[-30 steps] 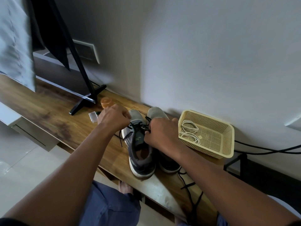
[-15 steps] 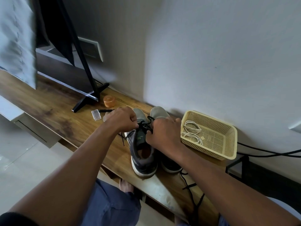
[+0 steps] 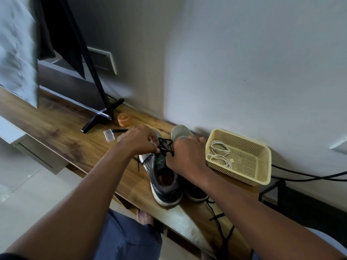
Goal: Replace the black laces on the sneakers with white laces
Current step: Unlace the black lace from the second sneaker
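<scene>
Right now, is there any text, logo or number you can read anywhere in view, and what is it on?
Tongue label of the left sneaker: a green arc logo with a line of lettering under it, too small and blurred to read.
No other text, number or sign shows on the basket, the orange lid or the wall.

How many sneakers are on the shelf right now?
2, side by side: the left sneaker under both hands, its black lace being worked; the right sneaker beside the basket, largely hidden by the right hand.

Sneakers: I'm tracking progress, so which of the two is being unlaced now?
The left sneaker; both hands pinch its black lace. The right sneaker lies behind the right hand.
</scene>
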Demonstrator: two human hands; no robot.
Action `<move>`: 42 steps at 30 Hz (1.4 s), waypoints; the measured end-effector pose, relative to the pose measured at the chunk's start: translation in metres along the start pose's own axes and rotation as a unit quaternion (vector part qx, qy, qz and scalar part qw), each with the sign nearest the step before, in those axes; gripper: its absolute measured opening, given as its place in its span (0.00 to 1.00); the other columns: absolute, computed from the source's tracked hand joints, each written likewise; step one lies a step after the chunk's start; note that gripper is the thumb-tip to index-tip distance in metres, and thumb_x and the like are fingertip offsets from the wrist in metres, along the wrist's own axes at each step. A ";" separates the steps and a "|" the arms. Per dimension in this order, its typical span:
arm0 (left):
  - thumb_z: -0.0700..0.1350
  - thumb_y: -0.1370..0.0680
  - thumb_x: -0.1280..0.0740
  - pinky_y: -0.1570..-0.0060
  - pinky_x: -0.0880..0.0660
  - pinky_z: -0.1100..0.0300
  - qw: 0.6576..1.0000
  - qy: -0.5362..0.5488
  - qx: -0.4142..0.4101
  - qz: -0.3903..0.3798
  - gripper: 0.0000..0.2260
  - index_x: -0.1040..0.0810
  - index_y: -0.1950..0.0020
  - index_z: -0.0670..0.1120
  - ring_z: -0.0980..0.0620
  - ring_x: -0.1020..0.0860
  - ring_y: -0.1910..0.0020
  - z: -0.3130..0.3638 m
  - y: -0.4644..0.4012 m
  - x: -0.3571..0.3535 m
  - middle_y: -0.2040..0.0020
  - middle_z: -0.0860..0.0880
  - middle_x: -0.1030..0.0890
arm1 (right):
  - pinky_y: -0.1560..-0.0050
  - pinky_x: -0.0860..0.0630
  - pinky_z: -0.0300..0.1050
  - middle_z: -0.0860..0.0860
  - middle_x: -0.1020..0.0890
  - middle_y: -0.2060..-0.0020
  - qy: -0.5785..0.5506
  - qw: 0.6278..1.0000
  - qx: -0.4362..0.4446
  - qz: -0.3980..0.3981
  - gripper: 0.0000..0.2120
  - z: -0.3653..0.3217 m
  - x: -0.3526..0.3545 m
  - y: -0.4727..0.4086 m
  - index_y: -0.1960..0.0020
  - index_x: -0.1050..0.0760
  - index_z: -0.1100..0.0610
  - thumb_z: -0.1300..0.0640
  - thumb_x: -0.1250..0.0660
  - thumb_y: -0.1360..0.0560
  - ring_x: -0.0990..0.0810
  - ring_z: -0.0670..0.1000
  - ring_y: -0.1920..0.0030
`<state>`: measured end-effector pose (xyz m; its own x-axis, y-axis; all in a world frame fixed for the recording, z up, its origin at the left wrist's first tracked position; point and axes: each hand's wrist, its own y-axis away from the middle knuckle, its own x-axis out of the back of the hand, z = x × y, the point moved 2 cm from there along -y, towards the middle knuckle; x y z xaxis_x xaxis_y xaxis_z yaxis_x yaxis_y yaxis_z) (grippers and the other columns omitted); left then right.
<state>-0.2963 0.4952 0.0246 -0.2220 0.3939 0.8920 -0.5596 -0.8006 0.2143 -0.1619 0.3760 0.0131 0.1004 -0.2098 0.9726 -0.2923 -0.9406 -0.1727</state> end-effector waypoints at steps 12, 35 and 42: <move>0.54 0.26 0.28 0.37 0.34 0.44 0.962 -0.089 0.212 0.146 0.07 0.19 0.54 0.51 0.49 0.27 0.60 -0.013 0.005 0.014 0.61 0.50 0.24 | 0.50 0.39 0.54 0.45 0.30 0.72 0.001 1.000 -0.009 -0.021 0.13 0.002 0.002 0.000 0.70 0.31 0.53 0.46 0.33 0.34 0.32 0.53 0.58; 0.51 0.26 0.28 0.55 0.29 0.53 0.958 -0.099 0.215 0.164 0.07 0.19 0.53 0.48 0.49 0.26 0.63 -0.018 0.004 0.013 0.61 0.48 0.23 | 0.46 0.34 0.56 0.45 0.29 0.71 0.006 1.000 0.001 -0.028 0.15 0.007 0.002 -0.002 0.69 0.32 0.52 0.44 0.34 0.32 0.25 0.54 0.55; 0.55 0.29 0.20 0.63 0.22 0.59 0.999 0.008 0.020 0.043 0.06 0.15 0.59 0.57 0.58 0.19 0.59 -0.009 -0.002 0.005 0.58 0.57 0.16 | 0.45 0.31 0.57 0.46 0.27 0.70 -0.012 1.000 0.006 -0.020 0.15 0.004 -0.003 -0.001 0.70 0.32 0.52 0.43 0.35 0.31 0.23 0.55 0.54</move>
<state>-0.3032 0.5023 0.0250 -0.2810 0.3300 0.9012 -0.5050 -0.8493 0.1536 -0.1579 0.3770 0.0099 0.1335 -0.1789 0.9748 -0.2762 -0.9513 -0.1367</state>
